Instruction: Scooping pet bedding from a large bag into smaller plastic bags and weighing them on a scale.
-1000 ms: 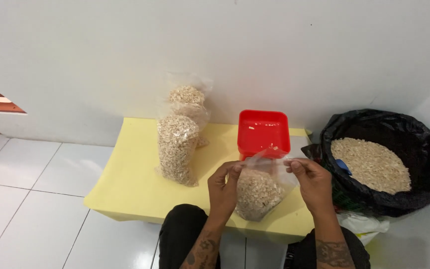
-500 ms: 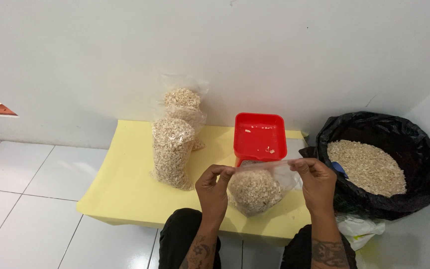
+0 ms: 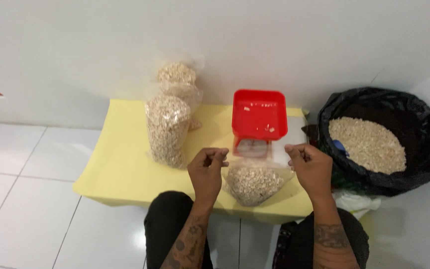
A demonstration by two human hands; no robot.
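Head view. The top edge of the clear plastic bag between the hands is nearly invisible against the scale behind it; only its filled lower part reads clearly. The scale is mostly hidden under the red square tray, and its dial cannot be made out. A small blue object at the inner edge of the black sack is cut off by the sack wall; its kind cannot be told.

Containers: the clear plastic bag holds pale cut flakes in its lower half and rests on the yellow table, near the front edge, between both hands. The left hand pinches the bag's top left corner, fingers pressed together. The right hand pinches the top right corner likewise. The red square tray holds a few loose flakes. The black sack, right of the table, is open and holds a large heap of the same flakes.

Count: two filled, closed bags stand at the table's rear left, one behind the other, touching; one bag in hand; one tray; one sack
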